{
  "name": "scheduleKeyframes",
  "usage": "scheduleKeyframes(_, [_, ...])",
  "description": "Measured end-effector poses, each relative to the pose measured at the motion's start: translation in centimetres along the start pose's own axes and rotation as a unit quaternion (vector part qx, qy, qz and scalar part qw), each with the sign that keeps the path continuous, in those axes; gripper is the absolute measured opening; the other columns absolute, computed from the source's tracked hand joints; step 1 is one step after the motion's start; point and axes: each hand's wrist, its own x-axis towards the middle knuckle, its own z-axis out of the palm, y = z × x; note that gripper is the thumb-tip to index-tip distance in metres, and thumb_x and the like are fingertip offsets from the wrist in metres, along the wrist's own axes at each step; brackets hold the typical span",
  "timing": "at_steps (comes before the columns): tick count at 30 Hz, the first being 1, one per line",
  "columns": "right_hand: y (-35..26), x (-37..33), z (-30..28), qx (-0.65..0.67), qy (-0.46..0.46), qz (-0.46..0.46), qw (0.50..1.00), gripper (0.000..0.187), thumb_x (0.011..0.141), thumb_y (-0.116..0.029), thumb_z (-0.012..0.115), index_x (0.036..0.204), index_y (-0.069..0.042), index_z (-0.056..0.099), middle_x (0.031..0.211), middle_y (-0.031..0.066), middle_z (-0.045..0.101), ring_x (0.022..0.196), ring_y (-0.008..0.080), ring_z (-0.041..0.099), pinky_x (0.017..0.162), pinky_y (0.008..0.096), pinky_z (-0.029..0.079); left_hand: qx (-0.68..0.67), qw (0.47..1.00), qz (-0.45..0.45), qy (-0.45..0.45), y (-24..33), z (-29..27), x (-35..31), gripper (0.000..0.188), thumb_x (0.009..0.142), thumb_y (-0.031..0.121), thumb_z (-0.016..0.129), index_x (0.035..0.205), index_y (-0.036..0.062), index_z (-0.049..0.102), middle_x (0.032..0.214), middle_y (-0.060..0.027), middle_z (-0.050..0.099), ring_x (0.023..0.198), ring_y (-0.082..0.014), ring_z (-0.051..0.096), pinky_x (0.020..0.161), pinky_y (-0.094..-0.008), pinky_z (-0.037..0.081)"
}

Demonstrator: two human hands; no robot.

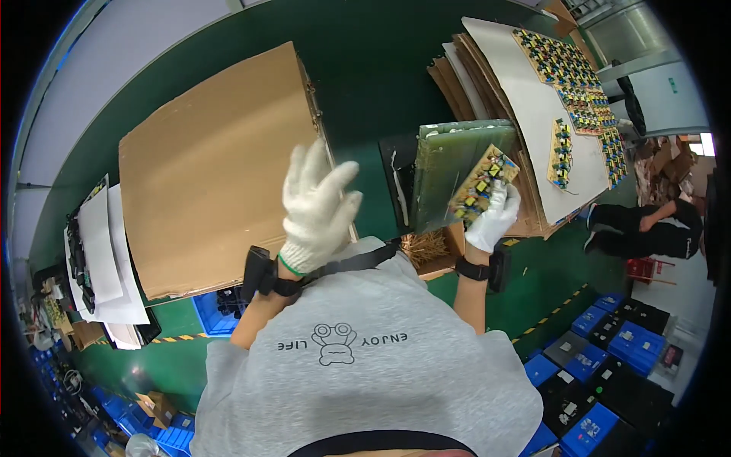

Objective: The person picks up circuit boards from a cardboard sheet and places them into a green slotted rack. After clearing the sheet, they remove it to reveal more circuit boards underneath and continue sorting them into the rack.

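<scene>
In a white glove, my right hand [495,219] grips the lower right edge of a tan circuit board panel [474,190] with yellow, black and blue components. The panel is tilted above a translucent green slab [436,171] on the bench. My left hand [314,202], in a knitted white glove, has its fingers spread and holds nothing. It hovers by the right edge of a large cardboard sheet [213,167]. To the right, a separate circuit board strip [560,156] and several populated panels [560,61] lie on a white sheet [525,99] atop stacked cardboard.
A black flat item [396,190] lies left of the slab. Below the bench edge, an open carton [442,259] holds copper-coloured strands. Blue crates [638,346] stand on the floor at lower right. Another person [670,228] is at the far right. White papers [97,255] lie at the left.
</scene>
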Motion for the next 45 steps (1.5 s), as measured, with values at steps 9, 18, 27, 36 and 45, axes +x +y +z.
scheduleKeyframes(9, [6.0, 0.2, 0.2, -0.147, 0.106, -0.176, 0.968, 0.013, 0.094, -0.008, 0.051, 0.099, 0.003, 0.052, 0.09, 0.0097, 0.058, 0.08, 0.0181, 0.055, 0.075, 0.031, 0.046, -0.035, 0.996, -0.081, 0.01, -0.8, 0.4, -0.7, 0.036, 0.073, 0.009, 0.071, 0.109, 0.0107, 0.066, 0.132, -0.0259, 0.048, 0.126, -0.0438, 0.042, 0.102, -0.0486, 0.037])
scheduleKeyframes(18, [4.4, 1.7, 2.1, -0.128, 0.055, -0.265, 0.954, 0.016, 0.094, -0.005, 0.044, 0.105, 0.002, 0.053, 0.087, 0.0129, 0.058, 0.077, 0.0232, 0.055, 0.073, 0.0331, 0.045, -0.07, 0.99, -0.126, -0.001, -1.2, 0.6, -1.0, 0.029, 0.083, 0.004, 0.063, 0.112, 0.0043, 0.064, 0.137, -0.0209, 0.045, 0.124, -0.0334, 0.047, 0.097, -0.0373, 0.043])
scheduleKeyframes(27, [6.1, 2.8, 0.9, -0.15, -0.004, -0.209, 0.966, 0.021, 0.092, -0.006, 0.04, 0.107, 0.003, 0.051, 0.086, 0.0115, 0.057, 0.072, 0.0195, 0.051, 0.067, 0.0303, 0.044, -0.107, 0.982, -0.152, 0.009, -1.5, 1.1, -0.9, 0.028, 0.08, 0.009, 0.067, 0.107, 0.0066, 0.066, 0.129, -0.0238, 0.051, 0.121, -0.0393, 0.048, 0.099, -0.0451, 0.042])
scheduleKeyframes(36, [6.7, 5.2, 1.5, -0.204, 0.018, -0.261, 0.943, 0.021, 0.095, -0.009, 0.039, 0.103, 0.003, 0.053, 0.079, 0.0175, 0.061, 0.068, 0.029, 0.058, 0.063, 0.0367, 0.046, -0.126, 0.984, -0.129, 0.001, -0.6, 0.7, -1.8, 0.026, 0.079, 0.008, 0.066, 0.105, 0.0067, 0.065, 0.126, -0.0215, 0.054, 0.12, -0.0386, 0.049, 0.098, -0.0443, 0.042])
scheduleKeyframes(45, [5.3, 4.9, 0.3, -0.268, 0.092, -0.228, 0.932, 0.022, 0.095, -0.016, 0.044, 0.095, 0.003, 0.056, 0.078, 0.019, 0.06, 0.072, 0.0349, 0.058, 0.067, 0.0435, 0.045, -0.108, 0.984, -0.143, 0.019, -0.5, 0.9, -2.2, 0.025, 0.078, 0.006, 0.067, 0.103, 0.0053, 0.066, 0.118, -0.0203, 0.059, 0.114, -0.0367, 0.054, 0.095, -0.0429, 0.045])
